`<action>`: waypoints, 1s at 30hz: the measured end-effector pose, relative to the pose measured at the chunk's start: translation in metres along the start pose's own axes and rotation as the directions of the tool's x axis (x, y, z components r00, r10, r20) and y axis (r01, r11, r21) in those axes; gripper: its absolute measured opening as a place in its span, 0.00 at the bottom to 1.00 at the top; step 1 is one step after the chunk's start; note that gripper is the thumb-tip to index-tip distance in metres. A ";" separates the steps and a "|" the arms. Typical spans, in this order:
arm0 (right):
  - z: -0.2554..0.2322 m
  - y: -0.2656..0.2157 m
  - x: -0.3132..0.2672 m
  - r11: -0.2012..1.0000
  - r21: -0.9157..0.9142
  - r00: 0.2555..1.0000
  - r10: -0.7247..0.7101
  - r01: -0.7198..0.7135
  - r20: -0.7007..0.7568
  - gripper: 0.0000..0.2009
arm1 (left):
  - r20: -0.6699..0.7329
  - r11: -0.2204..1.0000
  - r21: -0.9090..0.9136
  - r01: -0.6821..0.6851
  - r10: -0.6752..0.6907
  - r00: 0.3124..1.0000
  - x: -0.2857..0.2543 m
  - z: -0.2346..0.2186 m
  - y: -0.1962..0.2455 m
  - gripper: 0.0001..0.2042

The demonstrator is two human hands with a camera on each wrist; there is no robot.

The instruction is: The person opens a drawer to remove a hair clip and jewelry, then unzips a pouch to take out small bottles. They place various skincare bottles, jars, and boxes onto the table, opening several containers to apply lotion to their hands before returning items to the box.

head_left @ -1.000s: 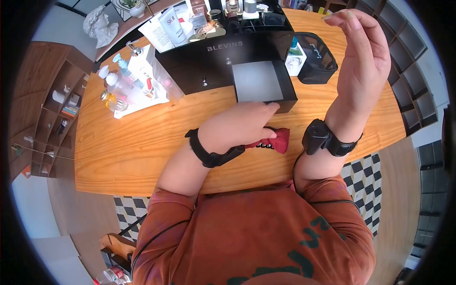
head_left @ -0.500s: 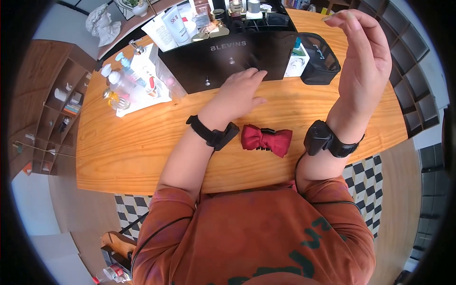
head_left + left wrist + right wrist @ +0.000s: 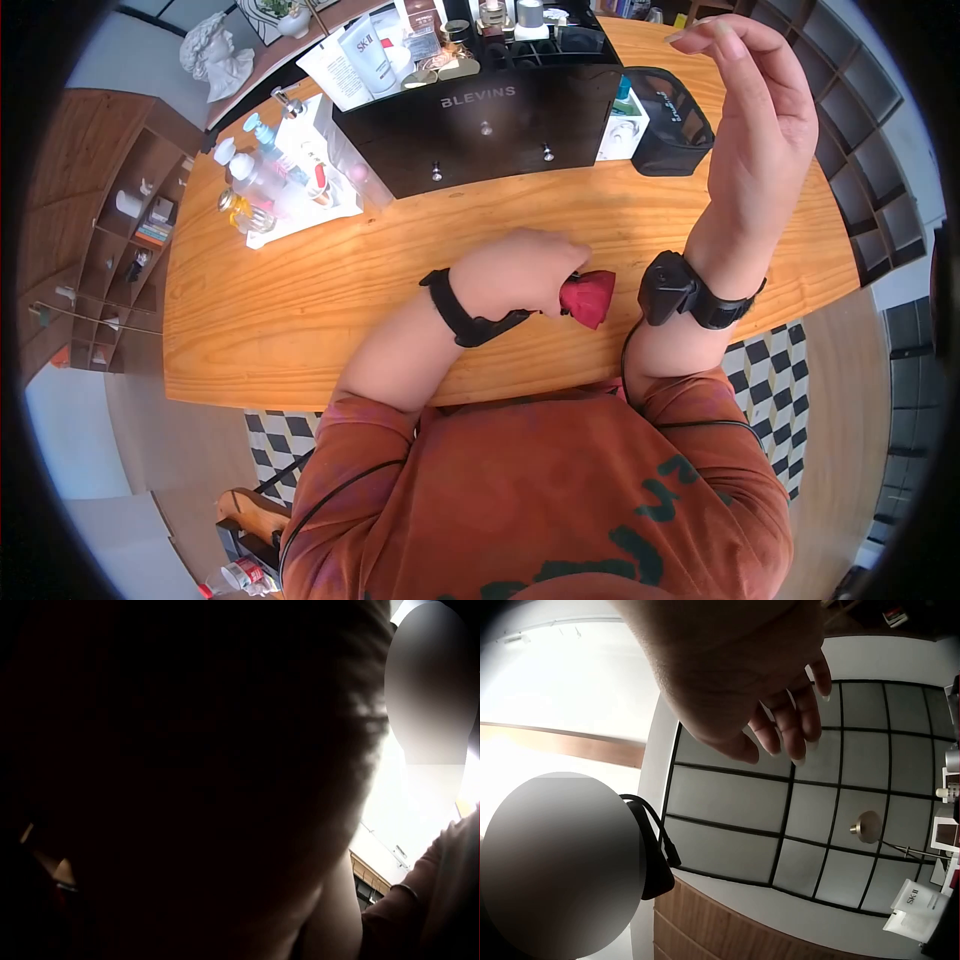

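Observation:
A dark red bow hair clip (image 3: 588,298) is near the front of the wooden table in the head view. My left hand (image 3: 515,272) grips it from above, fingers curled over its left half, so only the right loop shows. The left wrist view is mostly dark, blocked by something close. My right hand (image 3: 762,110) is raised over the table's right side with loosely bent fingers and nothing in them. In the right wrist view the same hand (image 3: 757,690) hangs in front of a gridded panel (image 3: 817,810).
A black BLEVINS organizer (image 3: 400,140) with its drawers shut stands at the back, cosmetics on top. On its left is a white rack (image 3: 300,226) of pump bottles. To its right are a white box (image 3: 622,137) and a black mesh pouch (image 3: 672,125).
The organizer's right drawer was open a second ago and is now shut. My left hand left the bow clip, reached the drawer front, then came back onto the clip. My right hand barely moved.

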State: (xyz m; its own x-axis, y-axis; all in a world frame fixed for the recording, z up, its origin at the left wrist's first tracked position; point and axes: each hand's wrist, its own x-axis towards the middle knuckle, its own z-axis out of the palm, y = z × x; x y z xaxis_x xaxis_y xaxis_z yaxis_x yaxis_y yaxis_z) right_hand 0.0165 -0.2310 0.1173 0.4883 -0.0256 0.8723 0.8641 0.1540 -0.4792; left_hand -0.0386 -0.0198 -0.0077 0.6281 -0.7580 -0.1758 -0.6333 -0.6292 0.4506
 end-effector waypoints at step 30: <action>0.038 -0.001 -0.009 0.978 -0.091 0.952 0.206 -0.190 0.228 0.07 | -0.404 0.692 0.187 0.697 -0.592 0.697 -0.053 -0.052 -0.063 0.24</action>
State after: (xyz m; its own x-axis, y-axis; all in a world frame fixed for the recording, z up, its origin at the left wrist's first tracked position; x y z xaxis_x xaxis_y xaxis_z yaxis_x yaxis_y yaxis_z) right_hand 0.0064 -0.1933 0.1138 0.6146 0.2325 0.7538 0.7633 0.0657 -0.6427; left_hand -0.0089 0.0688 0.0187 0.9956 -0.0864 -0.0359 -0.0855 -0.9960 0.0255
